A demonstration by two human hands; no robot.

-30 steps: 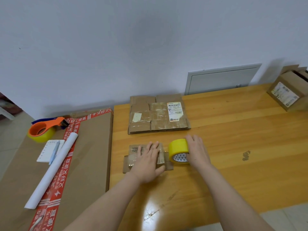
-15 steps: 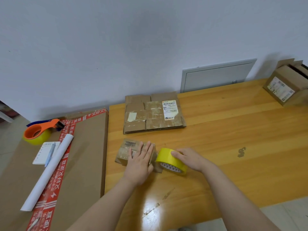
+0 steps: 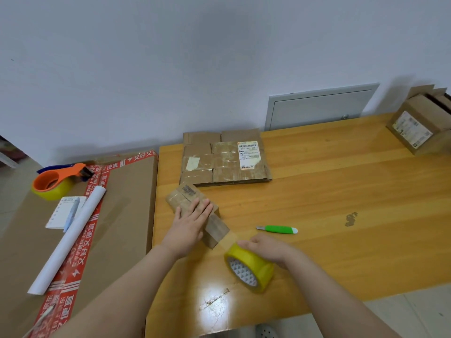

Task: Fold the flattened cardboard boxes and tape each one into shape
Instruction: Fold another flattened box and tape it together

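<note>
**A:** We're pressing our left hand [image 3: 192,223] flat, fingers straight, on the small box [image 3: 186,197]. The box is lying on the table [image 3: 341,191], slanting toward eleven o'clock. Our right hand [image 3: 266,247] is curling around the yellow tape roll [image 3: 249,267] at about five o'clock from the box. A tape strip [image 3: 229,240] is running from the roll to the box's near end.

**B:** So we're guessing this one's folded and we're mid-taping?

**A:** Yep, that's how we're reading it. The strip is looking like it needs cutting and smoothing down. The green knife [image 3: 278,229] is lying near the right hand at one o'clock, handy for that.

**B:** And what are we looking at for leftovers?

**A:** The flattened pile [image 3: 224,159] is sitting at twelve o'clock, not yet folded. We can't tell how many sheets are in it. The shaped boxes [image 3: 419,125] are sitting at two o'clock in the far corner, one for sure and maybe another behind.

**B:** So we're counting one box in hand, one knife and two tape rolls?

**A:** Right, the second roll is sitting in the orange dispenser [image 3: 53,181] at ten o'clock on the big cardboard sheet [image 3: 122,215]. We're also counting one notepad [image 3: 58,215], one pen [image 3: 72,213] and one paper tube [image 3: 68,240] there.
</note>
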